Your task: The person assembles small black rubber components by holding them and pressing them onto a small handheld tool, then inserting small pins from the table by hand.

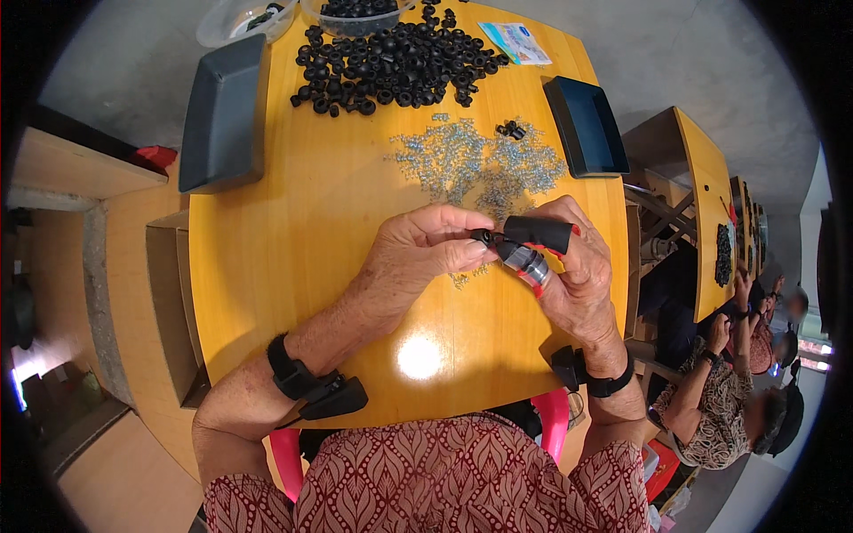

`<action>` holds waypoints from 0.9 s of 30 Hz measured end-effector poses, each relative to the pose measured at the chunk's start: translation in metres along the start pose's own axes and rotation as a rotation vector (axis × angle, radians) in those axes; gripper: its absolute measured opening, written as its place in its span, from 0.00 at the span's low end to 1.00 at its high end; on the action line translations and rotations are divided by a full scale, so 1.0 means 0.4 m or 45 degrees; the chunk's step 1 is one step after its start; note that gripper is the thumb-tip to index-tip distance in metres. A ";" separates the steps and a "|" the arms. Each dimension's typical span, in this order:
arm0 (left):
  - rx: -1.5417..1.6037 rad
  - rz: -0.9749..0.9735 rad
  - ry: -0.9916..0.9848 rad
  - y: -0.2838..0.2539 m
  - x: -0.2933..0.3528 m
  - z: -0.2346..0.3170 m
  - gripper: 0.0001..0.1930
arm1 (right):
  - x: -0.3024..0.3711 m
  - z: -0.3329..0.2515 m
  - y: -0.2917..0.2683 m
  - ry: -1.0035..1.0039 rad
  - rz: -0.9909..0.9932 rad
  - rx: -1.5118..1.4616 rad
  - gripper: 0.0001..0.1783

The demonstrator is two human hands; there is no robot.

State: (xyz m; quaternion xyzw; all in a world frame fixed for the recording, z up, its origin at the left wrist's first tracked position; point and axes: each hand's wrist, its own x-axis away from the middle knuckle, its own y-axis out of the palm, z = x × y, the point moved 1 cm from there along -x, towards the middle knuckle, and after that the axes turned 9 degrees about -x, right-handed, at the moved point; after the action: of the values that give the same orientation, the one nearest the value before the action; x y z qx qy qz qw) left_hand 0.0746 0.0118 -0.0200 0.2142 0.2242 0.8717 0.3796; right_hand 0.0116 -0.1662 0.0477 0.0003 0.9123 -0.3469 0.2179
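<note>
Over the middle of the wooden table, my left hand pinches a small black part between thumb and fingers. It looks like the round black pieces heaped farther back. My right hand is wrapped round a black and red powered screwdriver with a grey, shiny collar. The tool's narrow end points left and meets or nearly touches the small part; fingertips hide the exact contact. Just beyond my hands lies a spread of small silvery screws. A few yellowish small pieces lie beneath the hands.
Many black round pieces are heaped at the back, beside a clear tub. A dark tray stands at the left edge, another at the right. A blue-white packet lies far right. Other people work at tables on the right.
</note>
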 end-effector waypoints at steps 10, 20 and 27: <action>-0.033 0.022 -0.034 0.004 0.004 0.001 0.13 | 0.007 0.009 -0.013 -0.014 -0.061 0.006 0.13; 0.027 -0.011 -0.041 0.004 0.002 -0.005 0.13 | 0.019 0.016 -0.006 0.089 -0.016 -0.151 0.13; -0.027 -0.010 -0.022 0.006 0.003 -0.005 0.12 | 0.017 0.009 -0.009 0.055 -0.020 -0.120 0.13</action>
State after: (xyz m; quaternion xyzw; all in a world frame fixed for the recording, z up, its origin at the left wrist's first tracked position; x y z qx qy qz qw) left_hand 0.0716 0.0108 -0.0201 0.2169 0.2126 0.8705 0.3873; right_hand 0.0065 -0.1721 0.0448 -0.0097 0.9321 -0.3051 0.1950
